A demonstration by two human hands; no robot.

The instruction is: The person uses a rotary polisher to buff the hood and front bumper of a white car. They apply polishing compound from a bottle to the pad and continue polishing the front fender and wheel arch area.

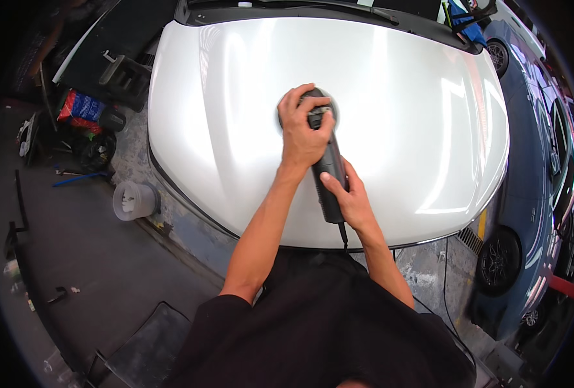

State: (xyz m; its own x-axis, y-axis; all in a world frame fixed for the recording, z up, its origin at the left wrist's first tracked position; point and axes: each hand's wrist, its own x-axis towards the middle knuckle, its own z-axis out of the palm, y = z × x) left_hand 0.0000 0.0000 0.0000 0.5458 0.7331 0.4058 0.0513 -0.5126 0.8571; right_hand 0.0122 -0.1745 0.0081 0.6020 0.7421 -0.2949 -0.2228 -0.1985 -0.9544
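Observation:
A black corded car polisher (330, 169) lies against a glossy white car hood (390, 149), its round pad (336, 108) near the hood's middle. My left hand (305, 126) is wrapped over the polisher's head, fingers curled around its front. Lower down, my right hand (351, 197) grips the body from the right side, thumb on top. The handle points back toward me, and its power cord drops over the hood's front edge. Most of the pad is hidden under the tool head and my left hand.
A translucent plastic bucket (135, 200) stands on the floor left of the hood. Beyond it are a red-and-blue bag (83, 110) and a dark plastic case (125, 81). A blue-grey car (526, 168) is parked close on the right. Black cable (446, 284) trails across the floor there.

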